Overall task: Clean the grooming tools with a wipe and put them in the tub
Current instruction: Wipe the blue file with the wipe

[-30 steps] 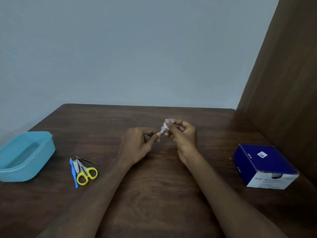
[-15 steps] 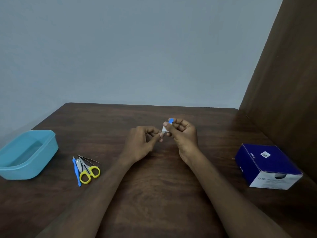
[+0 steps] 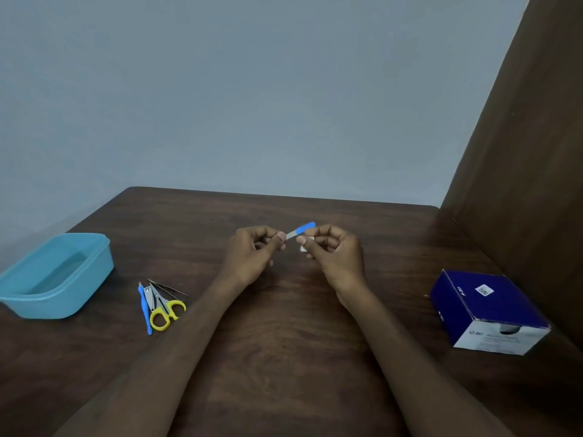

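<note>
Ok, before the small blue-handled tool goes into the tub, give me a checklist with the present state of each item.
1. Tool held: the left hand pinches the metal end of the blue-handled tool. Ok.
2. Wipe in hand: the right hand holds a white wipe at the tool. Ok.
3. Tool clean: cannot tell.
4. Tub open and upright. Ok.
5. Tub contents: no tools seen inside. Ok.
6. Other tools wiped: scissors, nail clipper and blue stick lie on the table. Not ok.
</note>
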The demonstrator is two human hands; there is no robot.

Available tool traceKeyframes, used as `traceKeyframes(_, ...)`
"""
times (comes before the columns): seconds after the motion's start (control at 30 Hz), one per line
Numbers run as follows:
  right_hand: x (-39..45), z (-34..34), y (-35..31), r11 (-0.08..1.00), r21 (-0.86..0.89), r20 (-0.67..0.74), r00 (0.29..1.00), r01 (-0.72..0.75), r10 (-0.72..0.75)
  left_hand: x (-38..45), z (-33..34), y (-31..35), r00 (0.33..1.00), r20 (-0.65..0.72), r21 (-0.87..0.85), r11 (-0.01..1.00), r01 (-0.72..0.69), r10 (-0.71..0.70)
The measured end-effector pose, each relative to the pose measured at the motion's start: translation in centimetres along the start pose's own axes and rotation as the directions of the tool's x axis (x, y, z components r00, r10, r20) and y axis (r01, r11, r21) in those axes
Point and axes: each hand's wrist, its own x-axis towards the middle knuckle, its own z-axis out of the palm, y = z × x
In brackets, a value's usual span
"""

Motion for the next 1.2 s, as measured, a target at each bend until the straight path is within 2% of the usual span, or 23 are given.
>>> traceKeyframes(0.07, -0.1, -0.1, -0.1, 0.998, -0.054, 0.011, 0.999, 0.044, -0.043, -0.1, 0.0, -0.1, 0.999, 0.034, -0.009, 1.0, 0.004, -0.003)
traceKeyframes(0.23, 0.4, -0.6, -0.3, 0.978, -0.158, -0.08, 0.986, 0.135, -0.149, 0.3, 0.2, -0.3, 0.999, 0.025, -0.043, 0.999, 0.033, -0.031)
traceKeyframes(0.3, 0.6, -1.0, -0.2, 0.932, -0.279, -0.015, 0.97, 0.23, -0.244, 0.4, 0.3, -0.3, 0.999, 0.046, -0.028, 0.999, 0.017, -0.016)
traceKeyframes(0.4, 0.7, -1.7, 0.0, 0.882, -0.354, 0.098, 0.951, 0.309, -0.294, 0.3, 0.4, -0.1, 0.997, 0.077, -0.002, 1.0, 0.001, -0.001)
traceKeyframes(0.5, 0.8, -2.2, -0.1, 0.837, -0.415, 0.113, 0.933, 0.356, -0.341, 0.4, 0.2, -0.5, 0.998, 0.056, -0.002, 1.0, 0.002, -0.002)
traceKeyframes(0.6, 0.1, -2.0, -0.6, 0.871, -0.392, 0.106, 0.955, 0.297, -0.278, 0.2, -0.2, -0.4, 1.0, 0.004, -0.067, 0.998, 0.021, -0.021)
traceKeyframes(0.73, -2.2, 0.5, -1.2, 0.96, -0.255, 0.108, 0.99, 0.116, -0.091, -0.6, -1.1, 0.9, 0.99, -0.085, -0.342, 0.936, 0.08, -0.115)
traceKeyframes(0.8, -3.7, 1.8, -1.9, 0.98, -0.198, 0.077, 0.997, 0.029, -0.013, -1.4, -1.3, 1.4, 0.984, -0.092, -0.388, 0.916, 0.106, -0.153)
traceKeyframes(0.93, -6.4, 3.7, -2.4, 0.996, -0.08, -0.033, 0.999, -0.039, 0.036, -4.3, -1.6, 1.8, 1.0, -0.005, -0.282, 0.959, 0.018, -0.02)
traceKeyframes(1.0, -7.6, 4.2, -2.3, 0.996, -0.065, -0.027, 0.997, -0.069, 0.067, -6.1, -1.9, 1.7, 1.0, 0.025, -0.208, 0.978, 0.015, -0.01)
traceKeyframes(1.2, -11.1, 6.6, -3.8, 0.986, -0.16, 0.061, 0.996, -0.055, 0.065, -10.1, -6.2, 3.1, 0.996, -0.084, -0.024, 1.0, 0.014, -0.016)
